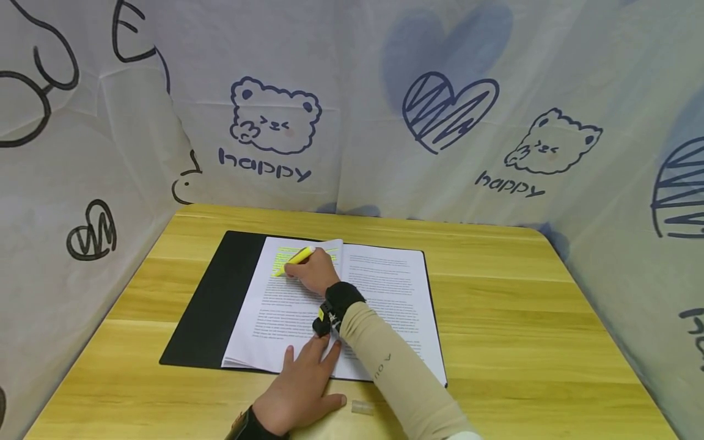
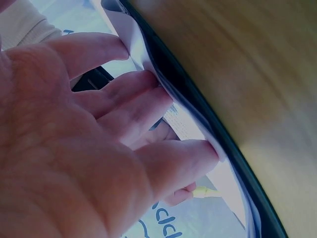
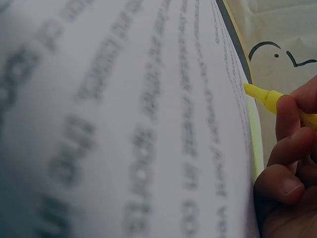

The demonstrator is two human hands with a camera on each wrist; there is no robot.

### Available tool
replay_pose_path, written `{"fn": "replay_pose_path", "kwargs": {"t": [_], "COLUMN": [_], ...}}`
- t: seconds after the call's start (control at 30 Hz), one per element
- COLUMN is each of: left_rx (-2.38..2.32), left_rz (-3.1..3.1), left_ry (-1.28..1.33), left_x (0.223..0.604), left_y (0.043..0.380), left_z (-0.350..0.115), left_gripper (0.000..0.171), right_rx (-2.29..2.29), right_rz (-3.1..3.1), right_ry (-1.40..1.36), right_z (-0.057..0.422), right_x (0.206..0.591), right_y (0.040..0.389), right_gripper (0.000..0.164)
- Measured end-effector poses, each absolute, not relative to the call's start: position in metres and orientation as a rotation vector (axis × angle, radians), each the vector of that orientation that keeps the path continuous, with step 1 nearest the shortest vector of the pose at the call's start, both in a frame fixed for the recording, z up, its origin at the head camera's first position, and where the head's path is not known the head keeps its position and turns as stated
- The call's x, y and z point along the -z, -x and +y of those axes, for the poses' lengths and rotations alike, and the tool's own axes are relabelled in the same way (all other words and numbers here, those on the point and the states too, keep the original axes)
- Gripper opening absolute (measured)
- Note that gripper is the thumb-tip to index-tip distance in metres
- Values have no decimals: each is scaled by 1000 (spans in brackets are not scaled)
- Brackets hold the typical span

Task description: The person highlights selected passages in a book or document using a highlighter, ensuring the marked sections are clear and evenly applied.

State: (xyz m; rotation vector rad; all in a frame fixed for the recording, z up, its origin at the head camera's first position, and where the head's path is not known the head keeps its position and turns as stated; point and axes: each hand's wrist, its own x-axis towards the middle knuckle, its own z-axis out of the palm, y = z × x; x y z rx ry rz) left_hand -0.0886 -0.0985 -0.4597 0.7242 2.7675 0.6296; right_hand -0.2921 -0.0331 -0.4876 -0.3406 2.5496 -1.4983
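Note:
My right hand [image 1: 316, 272] pinches a yellow highlighter [image 1: 300, 255], its tip at the left edge of the text on the left page [image 1: 275, 345]. Yellow marking [image 1: 286, 252] covers the top lines of that page. In the right wrist view the highlighter [image 3: 271, 101] slants between thumb and fingers, its tip right at the paper. With fingers spread, my left hand [image 1: 301, 385] rests on the lower edge of the printed sheets near the middle fold. The left wrist view shows its fingertips [image 2: 205, 151] against the sheets' edge.
The sheets lie open in a black folder [image 1: 206, 305] on the wooden table [image 1: 511, 318]. A small translucent piece [image 1: 362, 407] lies near the front, beside my left thumb. The right forearm crosses the right page [image 1: 382, 275]. A printed cloth [image 1: 352, 183] hangs behind the table.

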Motion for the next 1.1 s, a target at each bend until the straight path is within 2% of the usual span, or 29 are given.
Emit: {"fn": "replay_pose_path", "kwargs": {"t": [1.1], "left_rx": [-620], "left_rz": [2793], "left_ry": [-753], "left_x": [460], "left_y": [91], "left_z": [-98], "left_gripper": [85], "right_rx": [1480], "right_rz": [2585], "right_ry": [370], "right_z": [-29], "right_x": [492], "right_y": [297], "right_gripper": [11]}}
